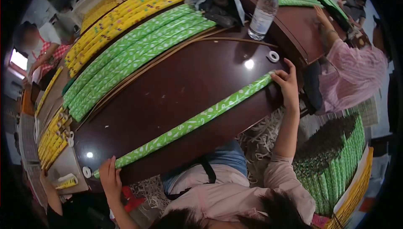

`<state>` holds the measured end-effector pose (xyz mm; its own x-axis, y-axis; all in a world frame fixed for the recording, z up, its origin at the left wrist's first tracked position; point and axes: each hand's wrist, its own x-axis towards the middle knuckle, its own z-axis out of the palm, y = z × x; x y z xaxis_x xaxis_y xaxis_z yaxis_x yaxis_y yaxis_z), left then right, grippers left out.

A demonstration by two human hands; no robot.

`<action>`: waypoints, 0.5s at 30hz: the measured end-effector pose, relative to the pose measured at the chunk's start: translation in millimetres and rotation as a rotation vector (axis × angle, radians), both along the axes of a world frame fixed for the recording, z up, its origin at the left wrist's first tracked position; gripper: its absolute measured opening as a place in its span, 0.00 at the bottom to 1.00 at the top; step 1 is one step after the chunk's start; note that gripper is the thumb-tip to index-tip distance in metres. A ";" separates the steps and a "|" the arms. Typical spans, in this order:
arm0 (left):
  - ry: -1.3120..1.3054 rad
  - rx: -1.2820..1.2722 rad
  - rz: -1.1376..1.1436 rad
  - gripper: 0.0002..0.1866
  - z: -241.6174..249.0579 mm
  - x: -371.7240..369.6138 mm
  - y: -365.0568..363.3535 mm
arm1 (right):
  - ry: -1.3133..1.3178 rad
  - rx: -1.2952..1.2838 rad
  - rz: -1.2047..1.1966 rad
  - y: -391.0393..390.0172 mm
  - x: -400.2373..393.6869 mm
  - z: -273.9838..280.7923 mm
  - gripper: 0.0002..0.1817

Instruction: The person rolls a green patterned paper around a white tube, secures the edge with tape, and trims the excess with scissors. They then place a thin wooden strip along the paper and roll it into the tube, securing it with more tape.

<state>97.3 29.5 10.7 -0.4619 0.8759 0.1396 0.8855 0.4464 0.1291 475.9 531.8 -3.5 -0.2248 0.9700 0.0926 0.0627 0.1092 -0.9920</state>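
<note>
A long green patterned roll lies slantwise over the dark brown table. Its lower left end is under my left hand, whose fingers close on it. My right hand pinches the upper right end between thumb and fingers, other fingers raised. A white tape ring lies just above my right hand, and another tape ring is beside my left hand.
Green rolls and yellow rolls are stacked beyond the table. A water bottle stands at the back right. Co-workers sit at left and right; a co-worker's arm is at lower left. More green rolls stand at right.
</note>
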 end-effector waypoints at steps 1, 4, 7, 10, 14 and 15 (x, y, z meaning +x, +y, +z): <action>0.012 0.023 -0.008 0.26 4.5 -4.9 0.9 | 0.010 0.023 -0.013 -4.4 -6.6 4.0 0.36; 0.045 0.029 -0.023 0.26 17.7 -36.6 2.1 | 0.053 0.071 -0.001 -5.6 -34.8 19.0 0.32; 0.072 0.035 -0.042 0.25 32.9 -85.5 18.7 | -0.066 0.187 0.041 17.1 -84.7 21.0 0.31; 0.047 0.065 -0.078 0.23 36.7 -149.9 35.3 | -0.243 0.209 0.084 51.3 -146.1 31.1 0.34; 0.047 0.133 -0.025 0.19 42.0 -227.3 65.4 | -0.498 0.308 -0.012 131.5 -243.5 26.2 0.39; 0.073 0.148 0.019 0.19 42.6 -246.7 77.4 | -0.515 0.310 -0.035 123.1 -258.6 46.3 0.37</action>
<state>-149.4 106.9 53.3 -0.4621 0.8346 0.2999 0.8865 0.4441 0.1303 217.3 654.9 42.9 -0.2843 0.9227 0.2603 0.5358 0.3781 -0.7550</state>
